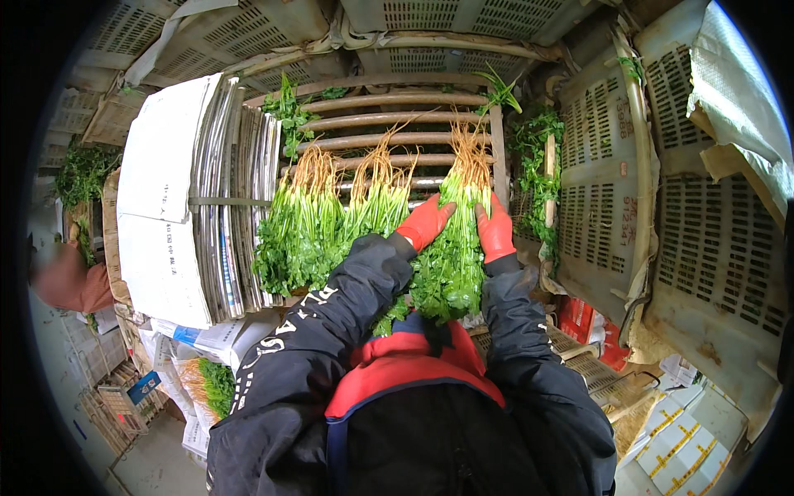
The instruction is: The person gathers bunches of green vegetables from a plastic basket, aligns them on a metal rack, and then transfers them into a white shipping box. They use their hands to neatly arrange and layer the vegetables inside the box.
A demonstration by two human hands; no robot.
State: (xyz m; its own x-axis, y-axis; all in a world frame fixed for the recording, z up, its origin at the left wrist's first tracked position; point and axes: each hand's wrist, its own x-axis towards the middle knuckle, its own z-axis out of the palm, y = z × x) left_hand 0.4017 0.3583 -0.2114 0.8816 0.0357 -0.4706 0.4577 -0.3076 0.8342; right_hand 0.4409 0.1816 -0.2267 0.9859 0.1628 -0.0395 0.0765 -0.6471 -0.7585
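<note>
A bunch of leafy green herbs with orange-brown roots [456, 248] lies on a slatted rack [384, 139], roots pointing away from me. My left hand [428, 222], in a red glove, presses against the left side of its stems. My right hand [495, 229], also gloved in red, cups the right side, so the bunch sits between both hands. Left of it rest more rooted herb bunches [304, 235], side by side. A thick strapped stack of printed paper sheets [164, 198] stands at their left. Loose sprigs [285, 111] lie on the slats' far left.
Plastic crates [595, 180] with slotted walls rise at the right and along the back. Greens [539, 180] fill a gap right of the rack. Another rooted bunch [214, 387] lies on paper at lower left. A person in a reddish top [68, 279] is at the far left.
</note>
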